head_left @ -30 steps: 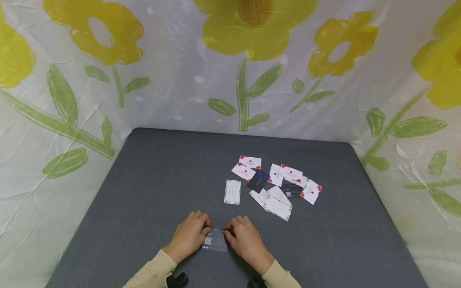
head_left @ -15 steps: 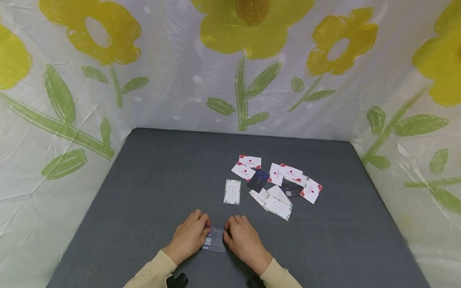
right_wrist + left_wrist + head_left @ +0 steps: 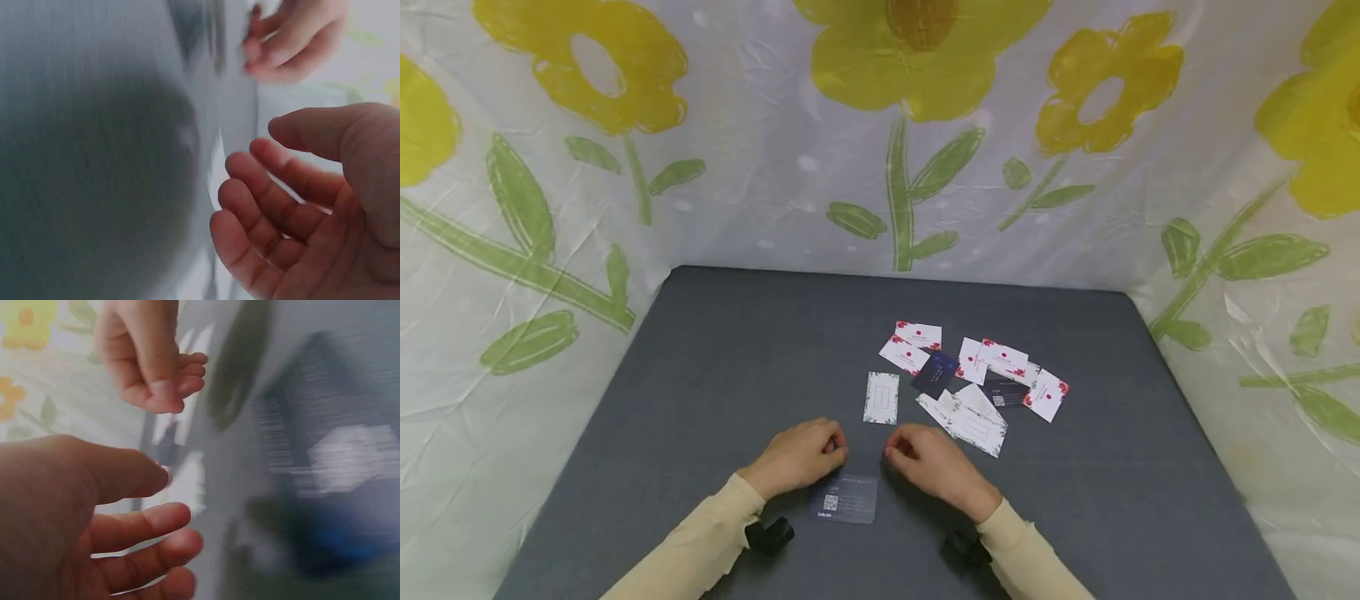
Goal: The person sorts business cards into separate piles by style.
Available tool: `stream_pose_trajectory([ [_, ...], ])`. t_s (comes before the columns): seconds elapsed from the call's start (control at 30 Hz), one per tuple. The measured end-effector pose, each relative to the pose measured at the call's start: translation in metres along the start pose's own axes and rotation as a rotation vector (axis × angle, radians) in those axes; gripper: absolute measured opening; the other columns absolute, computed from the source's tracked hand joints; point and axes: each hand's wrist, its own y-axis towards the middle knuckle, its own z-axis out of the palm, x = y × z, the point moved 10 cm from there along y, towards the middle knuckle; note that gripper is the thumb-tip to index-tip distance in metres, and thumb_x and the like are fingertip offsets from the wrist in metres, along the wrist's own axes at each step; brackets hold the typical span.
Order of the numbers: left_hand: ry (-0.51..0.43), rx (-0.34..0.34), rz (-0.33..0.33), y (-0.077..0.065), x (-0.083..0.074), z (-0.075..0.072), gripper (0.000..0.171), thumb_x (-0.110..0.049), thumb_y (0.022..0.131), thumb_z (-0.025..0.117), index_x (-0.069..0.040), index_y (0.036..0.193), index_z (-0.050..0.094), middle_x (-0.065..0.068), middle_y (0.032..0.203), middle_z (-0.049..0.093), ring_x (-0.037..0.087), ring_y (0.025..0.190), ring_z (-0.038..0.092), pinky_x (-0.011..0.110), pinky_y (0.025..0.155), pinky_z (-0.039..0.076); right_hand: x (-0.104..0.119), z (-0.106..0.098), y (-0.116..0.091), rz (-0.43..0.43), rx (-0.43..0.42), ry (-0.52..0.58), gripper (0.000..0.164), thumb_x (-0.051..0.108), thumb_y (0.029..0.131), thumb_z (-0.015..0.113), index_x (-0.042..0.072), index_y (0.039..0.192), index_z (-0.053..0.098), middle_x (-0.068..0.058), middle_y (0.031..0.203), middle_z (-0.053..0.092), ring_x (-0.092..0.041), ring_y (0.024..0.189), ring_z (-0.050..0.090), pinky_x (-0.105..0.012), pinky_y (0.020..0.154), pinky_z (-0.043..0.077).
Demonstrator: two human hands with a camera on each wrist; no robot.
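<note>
Nearest, behind the two grips on the person's side, are the pale sleeves (image 3: pixel 688 542), with a black wrist device (image 3: pixel 769 535) beneath the left cuff and another at the right. Next, on the near side of the left grip (image 3: pixel 797 457) and slightly to its right, a dark see-through card (image 3: pixel 854 502) lies flat on the grey worktop (image 3: pixel 737 358), its QR code toward the left; the left wrist view shows it blurred. The left grip is relaxed, thumb and fingers apart around bare air. The right grip (image 3: pixel 938 463), across a gap, is likewise loose, its fingers softly bent and the thumb standing away from them; the card lies to its left, toward the person.

Just beyond the gap between the grips is a white leaf-edged card (image 3: pixel 881 397). Beyond the right grip and to its right, other leaf-edged cards (image 3: pixel 979 430) overlap. Farther out from that grip are a dark blue card (image 3: pixel 935 374), a second QR card (image 3: pixel 1004 392) partly covered, and several white cards with red flowers (image 3: pixel 904 356). Farthest from both grips, past the worktop's edge, hangs a whitish sheet (image 3: pixel 737 183) printed with yellow flowers.
</note>
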Motion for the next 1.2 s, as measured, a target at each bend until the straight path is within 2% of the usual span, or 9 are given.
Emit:
stream_pose_trajectory([
  [0.1,0.018,0.0,0.018,0.032,-0.02,-0.014,0.01,-0.023,0.095,0.069,-0.016,0.094,0.075,-0.004,0.08,0.064,0.012,0.073,0.057,0.035,0.064,0.047,-0.021,-0.035,0.016,-0.042,-0.011,-0.151,0.009,0.011,0.099,0.066,0.008,0.102,0.075,-0.002,0.092,0.073,-0.014,0.083,0.063,-0.034,0.078,0.055],
  [0.17,0.061,-0.008,0.038,0.054,-0.037,-0.015,0.017,-0.026,0.097,0.067,-0.013,0.099,0.077,-0.001,0.086,0.069,0.016,0.077,0.063,0.038,0.066,0.051,-0.037,-0.054,0.029,-0.057,-0.002,-0.25,0.014,0.006,0.099,0.064,0.007,0.107,0.075,-0.007,0.1,0.073,-0.022,0.092,0.066,-0.041,0.084,0.056],
  [0.3,0.162,-0.012,0.056,0.097,-0.066,0.004,0.031,-0.035,0.103,0.061,-0.008,0.1,0.076,0.008,0.094,0.072,0.025,0.085,0.069,0.045,0.069,0.057,-0.073,-0.067,0.053,-0.028,0.07,-0.375,0.035,-0.004,0.096,0.061,0.008,0.127,0.069,-0.016,0.121,0.068,-0.034,0.11,0.062,-0.049,0.095,0.055],
  [0.43,0.268,-0.044,0.042,0.129,-0.083,0.028,0.043,-0.042,0.106,0.056,-0.004,0.11,0.077,0.015,0.099,0.071,0.031,0.088,0.069,0.048,0.071,0.061,-0.097,-0.056,0.068,0.013,0.185,-0.395,0.058,-0.008,0.093,0.062,0.012,0.147,0.057,-0.02,0.14,0.057,-0.039,0.126,0.053,-0.054,0.105,0.051],
  [0.6,0.424,-0.117,0.019,0.143,-0.089,0.046,0.042,-0.042,0.101,0.066,-0.004,0.117,0.076,0.015,0.102,0.073,0.03,0.093,0.069,0.045,0.073,0.062,-0.101,-0.043,0.074,0.046,0.24,-0.418,0.052,0.003,0.099,0.065,0.014,0.15,0.056,-0.019,0.143,0.054,-0.038,0.13,0.051,-0.055,0.103,0.052],
  [0.73,0.549,-0.252,0.069,0.143,-0.098,0.041,0.038,-0.04,0.093,0.075,-0.006,0.109,0.076,0.011,0.098,0.074,0.027,0.095,0.065,0.039,0.072,0.059,-0.097,-0.048,0.079,0.064,0.207,-0.485,0.047,0.004,0.099,0.066,0.013,0.144,0.06,-0.019,0.134,0.057,-0.036,0.123,0.054,-0.054,0.098,0.054],
  [0.83,0.585,-0.304,0.093,0.143,-0.102,0.038,0.043,-0.042,0.091,0.076,-0.004,0.111,0.075,0.011,0.101,0.074,0.026,0.097,0.062,0.036,0.075,0.057,-0.095,-0.053,0.083,0.065,0.203,-0.521,0.052,0.001,0.095,0.069,0.014,0.144,0.058,-0.021,0.127,0.057,-0.036,0.117,0.055,-0.054,0.096,0.055],
  [1.03,0.448,-0.208,0.069,0.151,-0.092,0.042,0.051,-0.042,0.092,0.077,-0.003,0.122,0.067,0.013,0.113,0.069,0.028,0.108,0.057,0.039,0.088,0.054,-0.095,-0.067,0.085,0.042,0.177,-0.548,0.053,0.008,0.086,0.081,0.012,0.135,0.059,-0.021,0.119,0.059,-0.037,0.112,0.056,-0.054,0.096,0.054],
  [1.2,0.12,-0.107,0.1,0.156,-0.083,0.035,0.032,-0.021,0.096,0.073,-0.007,0.122,0.061,0.013,0.109,0.075,0.028,0.094,0.067,0.042,0.081,0.055,-0.098,-0.085,0.08,0.054,0.124,-0.488,0.03,0.007,0.091,0.076,0.01,0.12,0.067,-0.013,0.113,0.072,-0.033,0.107,0.066,-0.05,0.09,0.056],
])
